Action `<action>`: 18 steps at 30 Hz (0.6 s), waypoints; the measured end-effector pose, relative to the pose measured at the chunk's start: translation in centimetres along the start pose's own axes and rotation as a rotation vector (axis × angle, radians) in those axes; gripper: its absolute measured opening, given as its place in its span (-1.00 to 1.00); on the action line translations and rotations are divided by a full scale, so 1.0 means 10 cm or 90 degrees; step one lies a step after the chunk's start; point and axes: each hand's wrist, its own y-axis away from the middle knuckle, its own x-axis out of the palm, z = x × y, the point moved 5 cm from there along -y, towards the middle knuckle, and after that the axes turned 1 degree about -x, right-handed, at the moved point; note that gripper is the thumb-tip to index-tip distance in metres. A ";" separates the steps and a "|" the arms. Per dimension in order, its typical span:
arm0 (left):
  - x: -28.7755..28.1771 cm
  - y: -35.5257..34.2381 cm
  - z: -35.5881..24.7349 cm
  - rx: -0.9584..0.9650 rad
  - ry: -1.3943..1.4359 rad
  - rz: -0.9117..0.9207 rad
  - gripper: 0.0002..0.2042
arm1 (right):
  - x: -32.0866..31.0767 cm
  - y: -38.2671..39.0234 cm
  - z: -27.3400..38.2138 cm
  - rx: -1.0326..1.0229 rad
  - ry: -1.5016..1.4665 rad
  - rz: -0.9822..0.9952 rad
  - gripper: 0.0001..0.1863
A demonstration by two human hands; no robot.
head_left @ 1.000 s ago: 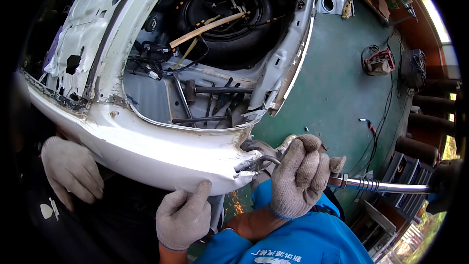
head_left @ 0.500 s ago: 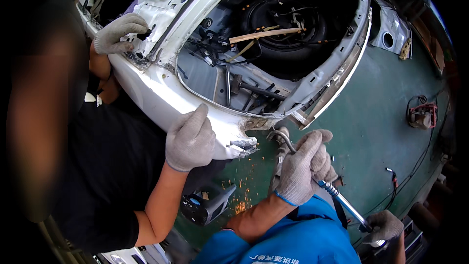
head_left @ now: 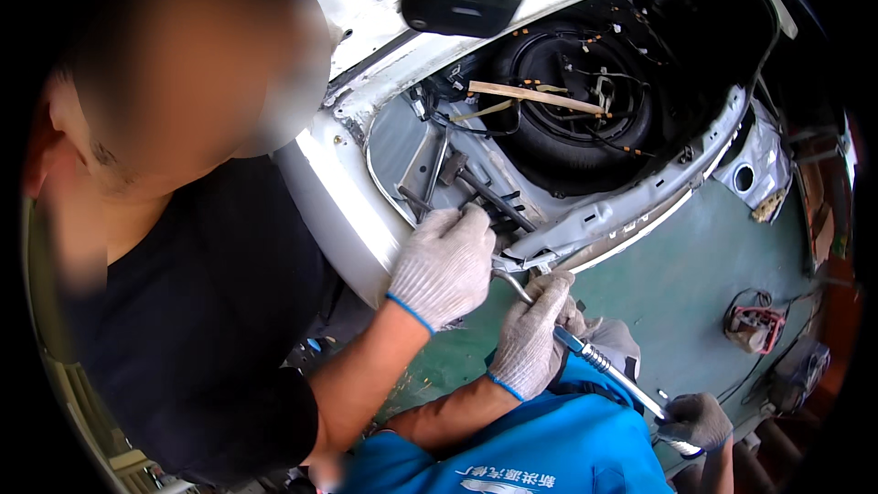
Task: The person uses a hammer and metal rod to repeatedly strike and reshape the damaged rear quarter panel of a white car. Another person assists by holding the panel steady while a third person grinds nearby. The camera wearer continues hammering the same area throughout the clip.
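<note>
My left hand (head_left: 535, 338), in a pale knit glove, is closed round a long metal tool near its hooked end (head_left: 508, 279). My right hand (head_left: 695, 423), in a darker glove, grips the tool's chrome shaft (head_left: 613, 375) at the lower right. The hook lies by the lower corner of a stripped white car body (head_left: 334, 201), partly hidden by a co-worker's gloved hand (head_left: 444, 265). The open rear compartment (head_left: 695, 55) holds a spare tyre (head_left: 562, 169), a wooden strip (head_left: 535, 98), loose wiring and metal tools (head_left: 494, 197).
The co-worker (head_left: 201, 329) in black leans close at left, a black device (head_left: 457, 0) at the head. At right are a silver panel (head_left: 768, 165), a red-framed machine (head_left: 750, 320) with cables on the green floor (head_left: 658, 274), and a grey box (head_left: 796, 375).
The co-worker has leaned much further into view; that person's hand has moved rightward to beside the hook. The hook was inside the torn corner, then came out. The view has swung round.
</note>
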 end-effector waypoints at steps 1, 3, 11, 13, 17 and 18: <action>-0.01 -0.09 0.01 0.004 0.016 0.025 -0.84 | -0.14 -0.05 -0.01 -0.009 -0.001 0.019 -0.70; 0.08 -0.30 0.03 0.013 0.027 0.082 -0.83 | -0.38 -0.15 -0.06 -0.033 -0.006 0.054 -0.70; 0.45 -0.81 0.26 0.149 0.072 -0.084 -0.91 | -1.60 -0.70 -0.55 -0.532 0.279 0.064 -0.78; 0.46 -0.90 0.40 0.194 0.137 -0.096 -0.95 | -2.01 -0.89 -0.66 -0.471 0.292 0.080 -0.80; 0.68 -0.94 0.57 0.263 0.218 -0.231 -0.90 | -2.66 -1.10 -0.33 -0.567 0.404 0.090 -0.88; 0.73 -0.92 0.62 0.285 0.241 -0.255 -0.89 | -2.76 -1.21 -0.37 -0.611 0.442 0.118 -0.89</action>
